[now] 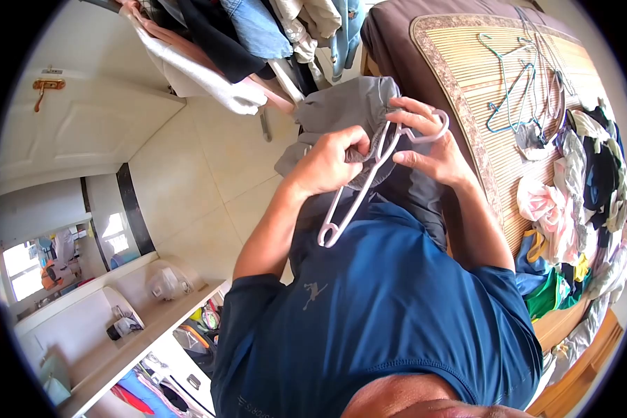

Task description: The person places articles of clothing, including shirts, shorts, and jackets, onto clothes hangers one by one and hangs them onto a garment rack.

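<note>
Left hand (331,161): fingers curled tight on the grey garment (348,99). Right hand (440,155): fingers half open, at the hook. White hanger (359,200): between hands, hook toward 1–2 o'clock, long axis running to 7 o'clock.

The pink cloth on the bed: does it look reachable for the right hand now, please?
Probably not: the right hand is busy with a pale hanger, though the way across the mat to the cloth seems free.
</note>
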